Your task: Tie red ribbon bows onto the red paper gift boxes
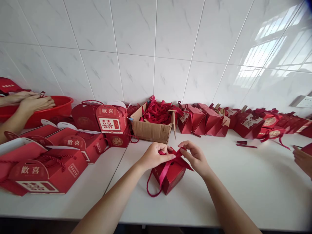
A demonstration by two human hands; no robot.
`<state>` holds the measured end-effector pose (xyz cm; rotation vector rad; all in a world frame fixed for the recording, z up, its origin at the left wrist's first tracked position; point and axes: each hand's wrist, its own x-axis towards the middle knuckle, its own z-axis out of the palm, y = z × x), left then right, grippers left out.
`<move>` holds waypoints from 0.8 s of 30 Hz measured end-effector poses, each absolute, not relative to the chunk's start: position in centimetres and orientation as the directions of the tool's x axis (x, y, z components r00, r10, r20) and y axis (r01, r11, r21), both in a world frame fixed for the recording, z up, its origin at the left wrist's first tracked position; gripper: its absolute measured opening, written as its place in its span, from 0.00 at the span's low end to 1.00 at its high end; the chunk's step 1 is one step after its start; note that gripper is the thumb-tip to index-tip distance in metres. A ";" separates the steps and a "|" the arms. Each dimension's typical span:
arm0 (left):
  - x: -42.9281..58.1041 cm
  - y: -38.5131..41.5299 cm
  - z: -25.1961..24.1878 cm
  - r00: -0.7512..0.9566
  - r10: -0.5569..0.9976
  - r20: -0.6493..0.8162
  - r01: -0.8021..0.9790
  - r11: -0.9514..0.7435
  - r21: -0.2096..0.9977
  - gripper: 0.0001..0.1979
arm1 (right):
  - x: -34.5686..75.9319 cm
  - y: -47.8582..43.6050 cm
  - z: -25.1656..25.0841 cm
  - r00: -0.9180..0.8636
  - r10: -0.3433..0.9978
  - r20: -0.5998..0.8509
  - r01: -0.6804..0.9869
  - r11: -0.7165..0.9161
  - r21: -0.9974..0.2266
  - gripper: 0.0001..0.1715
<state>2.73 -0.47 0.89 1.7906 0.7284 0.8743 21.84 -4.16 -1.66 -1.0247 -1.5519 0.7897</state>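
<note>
In front of me a small red gift box (172,177) rests on the white table, with a twisted cord handle (153,195) looping out at its left. A red satin ribbon (165,172) lies across the top of the box, one tail hanging down its front. My left hand (159,156) pinches the ribbon between thumb and bent fingers at the box's top left. On the other side, my right hand (193,157) grips the ribbon near the bow's loop with thumb and forefinger. The knot is partly hidden by my fingers.
Behind the gift box stands a cardboard carton (152,130) full of red ribbons. Larger red boxes (52,169) crowd the left. Ribboned boxes (207,118) line the wall at right. Another person's hands (36,102) work over a red basin (60,107); a hand (302,159) shows far right.
</note>
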 end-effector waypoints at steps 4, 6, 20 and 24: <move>2.7 -0.4 1.0 0.583 0.779 0.231 0.091 -0.344 0.935 0.25 | 22.0 -4.2 -1.6 -0.046 0.906 0.421 0.215 0.421 -0.881 0.09; 2.7 -0.4 1.0 0.587 0.776 0.231 0.088 -0.345 0.934 0.25 | 22.0 -4.2 -1.6 -0.040 0.904 0.426 0.233 0.423 -0.876 0.09; 2.4 -0.4 1.0 0.641 0.742 0.197 0.112 -0.345 0.932 0.23 | 22.0 -3.9 -2.0 0.041 0.893 0.448 0.286 0.419 -0.862 0.08; 2.2 -0.4 1.0 0.650 0.737 0.188 0.122 -0.344 0.931 0.23 | 22.0 -3.9 -1.9 0.060 0.894 0.445 0.256 0.417 -0.872 0.07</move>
